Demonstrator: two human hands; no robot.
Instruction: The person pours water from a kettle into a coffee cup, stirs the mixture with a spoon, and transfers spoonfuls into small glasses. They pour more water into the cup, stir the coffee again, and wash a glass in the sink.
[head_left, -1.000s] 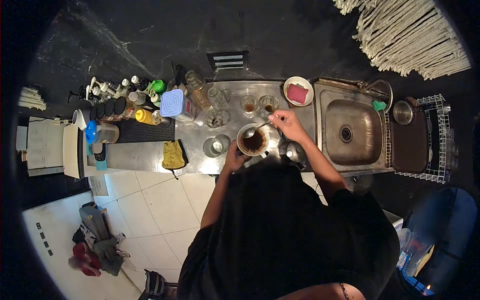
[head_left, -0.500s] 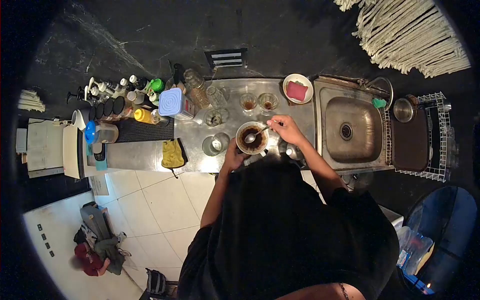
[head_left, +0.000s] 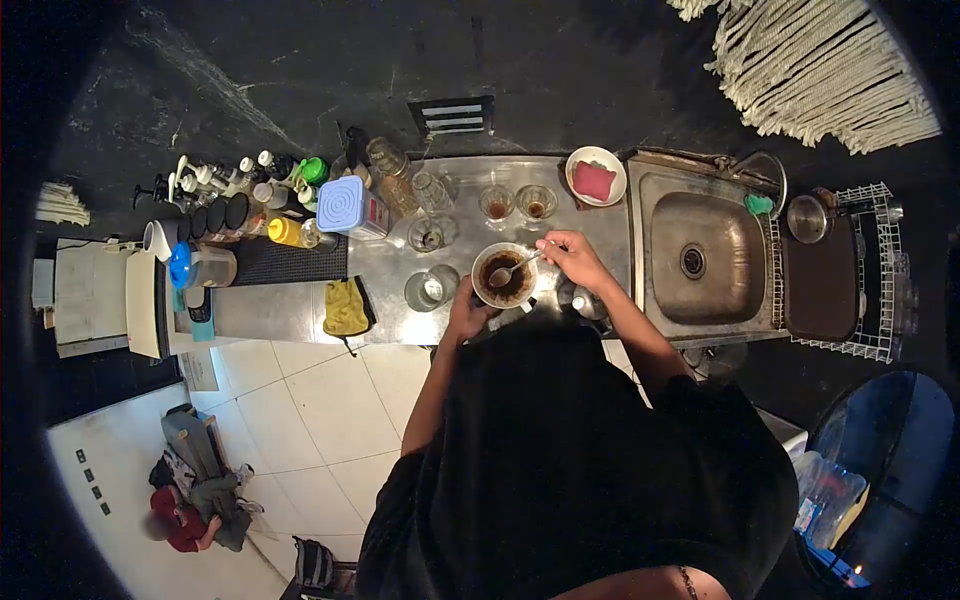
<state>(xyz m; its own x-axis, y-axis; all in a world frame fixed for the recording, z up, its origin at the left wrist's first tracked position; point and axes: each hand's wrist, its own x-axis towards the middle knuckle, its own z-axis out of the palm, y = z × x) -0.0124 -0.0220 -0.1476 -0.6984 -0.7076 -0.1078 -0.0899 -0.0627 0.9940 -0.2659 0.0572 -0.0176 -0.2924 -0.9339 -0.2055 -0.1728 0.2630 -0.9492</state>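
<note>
My left hand [head_left: 467,317] grips the left side of a white dripper cup [head_left: 479,290] with dark brown grounds inside. From the right, my right hand [head_left: 573,257] pinches the handle of a metal spoon [head_left: 501,276], whose bowl is inside the cup over the grounds. Behind the cup stand two small glasses, one [head_left: 496,204] beside the other [head_left: 536,203], each with a little brown liquid. A clear glass vessel [head_left: 427,290] is left of my left hand. A metal pot [head_left: 583,302], partly hidden, is beside my right forearm.
A sink [head_left: 705,260] lies to the right, with a wire rack [head_left: 885,300] beyond. A white bowl [head_left: 622,183] holds a red sponge [head_left: 593,181]. Left are a blue-lidded container [head_left: 345,207], a yellow cloth [head_left: 346,307] and bottles. A person [head_left: 190,520] sits at the lower left.
The spoon has moved down into the cup from nearer its upper rim, and my right hand has shifted slightly. My left hand keeps its hold. The seated person's arm has come into view.
</note>
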